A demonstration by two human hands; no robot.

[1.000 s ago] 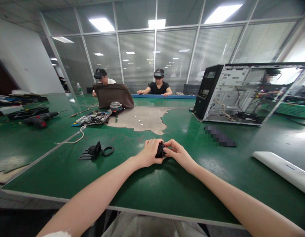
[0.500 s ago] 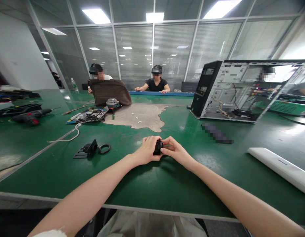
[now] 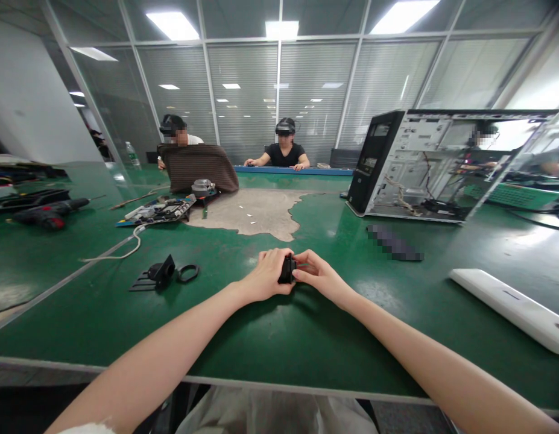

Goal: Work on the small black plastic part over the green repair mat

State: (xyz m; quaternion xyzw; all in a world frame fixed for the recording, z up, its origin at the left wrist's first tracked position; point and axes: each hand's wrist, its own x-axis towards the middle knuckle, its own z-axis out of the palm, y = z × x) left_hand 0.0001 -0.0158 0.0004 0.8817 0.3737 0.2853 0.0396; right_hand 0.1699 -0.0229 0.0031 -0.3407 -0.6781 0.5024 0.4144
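green table (image 3: 270, 349), left hand (image 3: 265, 277) and right hand (image 3: 323, 278) meeting at a small black part (image 3: 286, 270)
the left curls round it, best held firm; the right's thumb and fingertips, nearly closed, touch its right end, where light pressure suits.

Near tabletop (image 3: 283, 349) free, black bracket (image 3: 159, 274) and ring (image 3: 187, 281) obstructing left, white panel (image 3: 509, 310) right

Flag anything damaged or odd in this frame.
The green tabletop looks damaged: beyond the left hand, a ragged-edged patch shows beige where the green covering seems torn away. The computer case also stands with one side open.
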